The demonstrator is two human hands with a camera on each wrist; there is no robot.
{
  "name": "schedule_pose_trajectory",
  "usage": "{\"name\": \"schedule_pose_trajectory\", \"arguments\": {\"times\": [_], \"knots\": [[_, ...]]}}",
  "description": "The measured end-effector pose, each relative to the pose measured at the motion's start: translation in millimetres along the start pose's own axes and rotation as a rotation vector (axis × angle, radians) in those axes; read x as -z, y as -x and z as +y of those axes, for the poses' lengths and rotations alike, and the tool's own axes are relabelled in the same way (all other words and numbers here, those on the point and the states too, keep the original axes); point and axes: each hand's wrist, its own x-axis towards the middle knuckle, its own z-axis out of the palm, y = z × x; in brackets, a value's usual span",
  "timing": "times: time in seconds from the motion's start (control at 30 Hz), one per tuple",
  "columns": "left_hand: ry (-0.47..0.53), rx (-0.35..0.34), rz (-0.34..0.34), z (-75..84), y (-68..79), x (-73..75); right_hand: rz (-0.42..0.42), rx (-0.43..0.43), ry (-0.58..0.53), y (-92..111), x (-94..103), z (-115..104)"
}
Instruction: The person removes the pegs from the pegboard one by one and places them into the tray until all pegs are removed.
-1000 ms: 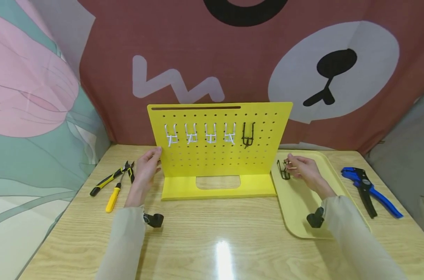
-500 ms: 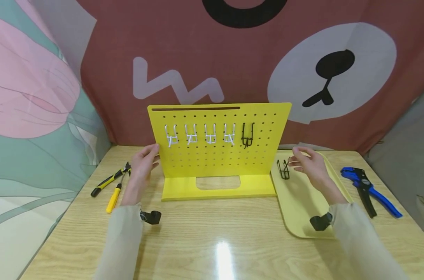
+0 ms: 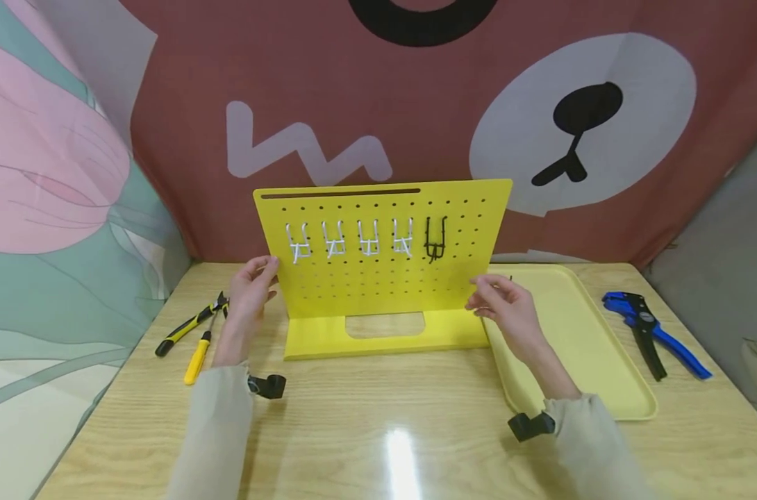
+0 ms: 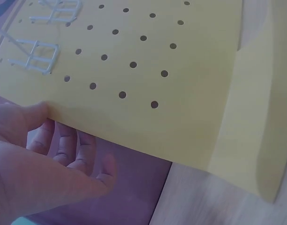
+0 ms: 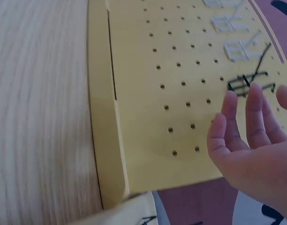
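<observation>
A yellow pegboard (image 3: 385,298) stands upright on its base. Several white pegboard hooks (image 3: 368,239) hang in a row on it, with one black pegboard hook (image 3: 435,239) at the row's right end. My left hand (image 3: 248,292) grips the board's left edge; the left wrist view shows the thumb (image 4: 38,115) on the front face and the fingers going behind. At the right edge my right hand (image 3: 506,305) is held with fingers loosely bent and nothing in them. Behind it, a bit of black wire (image 5: 148,219) shows over the tray.
A pale yellow tray (image 3: 578,347) lies right of the pegboard. Blue-and-black wire strippers (image 3: 650,330) are at the far right. On the left lie yellow-and-black cutters (image 3: 187,326) and a yellow-handled screwdriver (image 3: 197,360). A printed cloth (image 3: 328,83) hangs behind the table.
My right hand has drawn away from the black hook in the tray and moved left to the pegboard's right edge. My left hand stays at the left edge.
</observation>
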Motion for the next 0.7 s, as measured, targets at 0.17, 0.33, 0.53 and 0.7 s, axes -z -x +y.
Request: {"name": "schedule_pose_trajectory", "arguments": {"times": [0.17,0.33,0.53,0.7], "knots": [[0.002,-0.001,0.003,-0.8,-0.2,0.4,-0.09,0.015,0.147,-1,-22.8,2],[0.012,-0.008,0.02,-1.1,-0.5,-1.5,-0.058,0.098,0.195,-7,-41.7,-9],[0.027,-0.017,0.036,-2.9,-0.9,-2.4,-0.006,0.197,0.147,-16,-58.0,-16],[0.034,-0.021,0.046,-3.7,-1.4,-2.8,0.003,0.215,0.107,-22,-67.3,-16]]}}
